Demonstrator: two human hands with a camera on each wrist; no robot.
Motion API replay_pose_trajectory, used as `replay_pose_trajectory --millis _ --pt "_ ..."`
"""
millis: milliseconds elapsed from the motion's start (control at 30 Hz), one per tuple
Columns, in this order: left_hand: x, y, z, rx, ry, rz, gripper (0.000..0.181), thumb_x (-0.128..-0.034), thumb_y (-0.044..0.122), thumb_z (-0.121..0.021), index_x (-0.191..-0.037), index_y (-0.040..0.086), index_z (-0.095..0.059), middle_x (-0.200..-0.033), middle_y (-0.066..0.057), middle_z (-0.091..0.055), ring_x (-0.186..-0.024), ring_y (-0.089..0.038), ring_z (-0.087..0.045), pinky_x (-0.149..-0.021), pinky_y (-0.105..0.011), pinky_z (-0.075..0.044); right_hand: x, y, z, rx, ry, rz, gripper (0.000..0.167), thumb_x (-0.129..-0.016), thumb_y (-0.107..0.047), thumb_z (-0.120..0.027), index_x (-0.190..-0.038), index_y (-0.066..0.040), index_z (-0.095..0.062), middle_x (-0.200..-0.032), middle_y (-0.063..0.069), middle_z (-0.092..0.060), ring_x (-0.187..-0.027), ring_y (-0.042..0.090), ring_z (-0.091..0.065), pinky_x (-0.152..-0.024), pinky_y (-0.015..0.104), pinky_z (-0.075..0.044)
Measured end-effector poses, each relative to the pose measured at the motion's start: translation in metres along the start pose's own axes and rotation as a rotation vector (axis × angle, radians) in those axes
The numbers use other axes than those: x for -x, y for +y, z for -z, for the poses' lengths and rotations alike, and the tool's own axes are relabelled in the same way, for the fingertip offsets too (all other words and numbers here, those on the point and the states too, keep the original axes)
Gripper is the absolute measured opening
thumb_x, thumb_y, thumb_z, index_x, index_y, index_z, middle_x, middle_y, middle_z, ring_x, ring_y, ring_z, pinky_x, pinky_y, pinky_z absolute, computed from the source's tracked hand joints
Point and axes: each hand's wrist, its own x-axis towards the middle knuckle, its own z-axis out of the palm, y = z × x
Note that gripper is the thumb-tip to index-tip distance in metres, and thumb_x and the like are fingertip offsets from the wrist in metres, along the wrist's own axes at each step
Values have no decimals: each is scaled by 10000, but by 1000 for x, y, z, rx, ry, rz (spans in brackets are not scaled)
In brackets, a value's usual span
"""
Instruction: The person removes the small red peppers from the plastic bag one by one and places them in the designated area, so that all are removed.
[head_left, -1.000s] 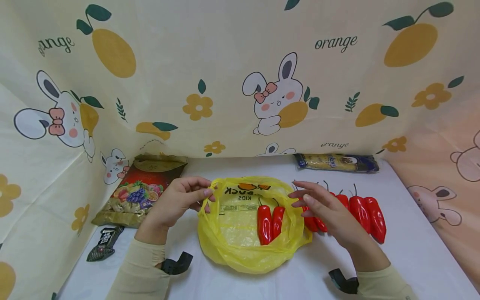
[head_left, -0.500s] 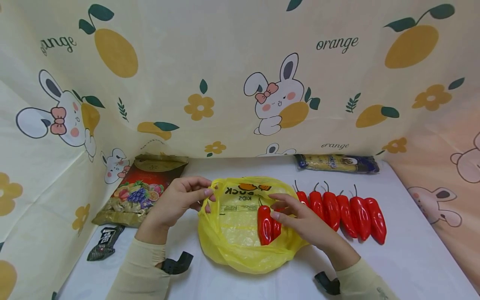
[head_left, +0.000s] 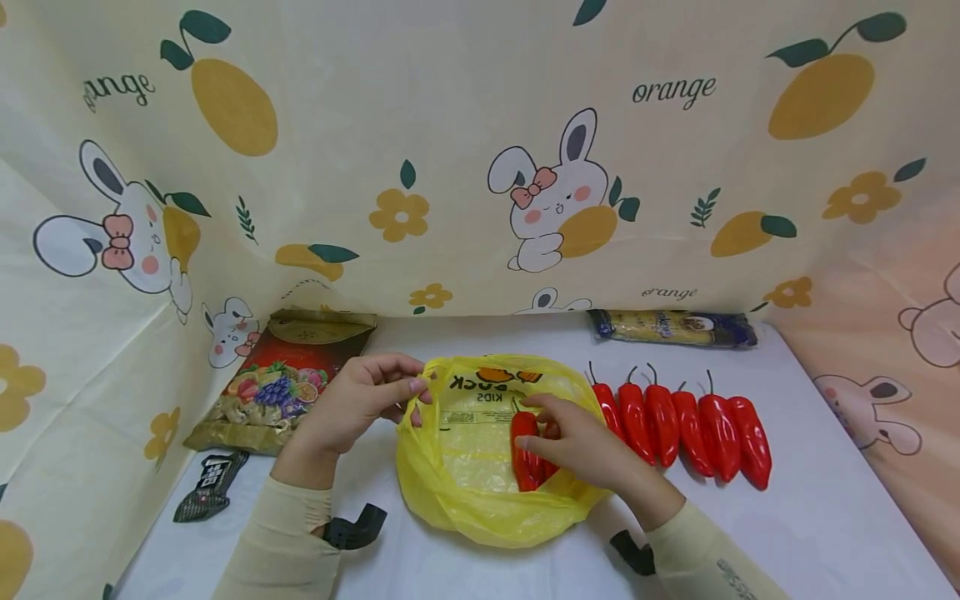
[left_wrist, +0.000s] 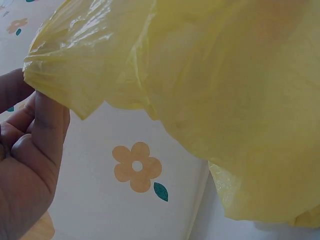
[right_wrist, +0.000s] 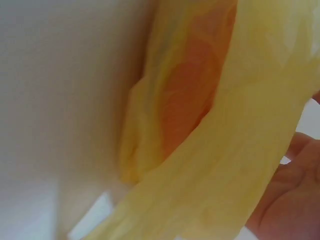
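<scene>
A yellow plastic bag (head_left: 498,517) lies with its mouth spread toward me, two shiny red chili peppers (head_left: 524,458) inside it. My left hand (head_left: 363,396) pinches the left edge of the bag's mouth between thumb and fingers; the left wrist view shows the yellow film (left_wrist: 200,90) hanging from those fingers. My right hand (head_left: 581,442) reaches over the right rim into the bag. Its thumb and fingers touch the left pepper and partly cover the other; whether they grip one is unclear. In the right wrist view the film hides most of that hand (right_wrist: 295,195).
Several more red peppers (head_left: 678,425) lie in a row right of the bag. A blue-and-yellow packet (head_left: 675,327) rests at the back right. At left are a large fruit-printed bag (head_left: 281,383) and a small black packet (head_left: 212,487). A printed cloth backdrop (head_left: 450,167) stands behind.
My right hand has moved left, from beside the bag's right rim to over the peppers inside. The left pepper has shifted slightly leftward. My left hand has stayed on the rim.
</scene>
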Motion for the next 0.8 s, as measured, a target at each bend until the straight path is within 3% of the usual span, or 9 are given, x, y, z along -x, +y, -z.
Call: replay_pose_trajectory --millis 167,333,500,800 --pt "1 1 0 1 -3 1 201 -1077 15 -665 -1223 -120 -693 -1001 -210 -760 -730 -224 -759 -689 -297 -590 -6 -11 -12 137 -40 2 501 -942 -225 -888 -1400 -118 -716 -1257 48 -696 -1135 299 -633 -883 465 -611" --pt "1 2 0 -3 0 11 203 -1080 21 -663 -1229 -113 -693 -1005 -206 -761 -732 -224 -758 -687 -294 -583 -13 -16 -25 226 -106 34 411 -927 -135 -888 -1320 -162 -770 -1168 -9 -683 -1100 261 -575 -964 500 -535" --pt "1 2 1 5 4 10 204 -1077 13 -660 -1228 -121 -689 -1001 -205 -761 -725 -220 -757 -684 -288 -580 -19 -19 -34 255 -127 41 381 -918 -96 -883 -1277 -184 -789 -1171 11 -658 -1078 238 -575 -968 509 -524" --pt "1 3 2 0 0 15 209 -1077 10 -661 -1235 -124 -687 -1003 -205 -763 -731 -228 -760 -692 -295 -589 -27 -21 -45 258 -136 40 448 -909 -122 -904 -1329 -186 -764 -1206 72 -625 -1067 256 -566 -921 507 -542"
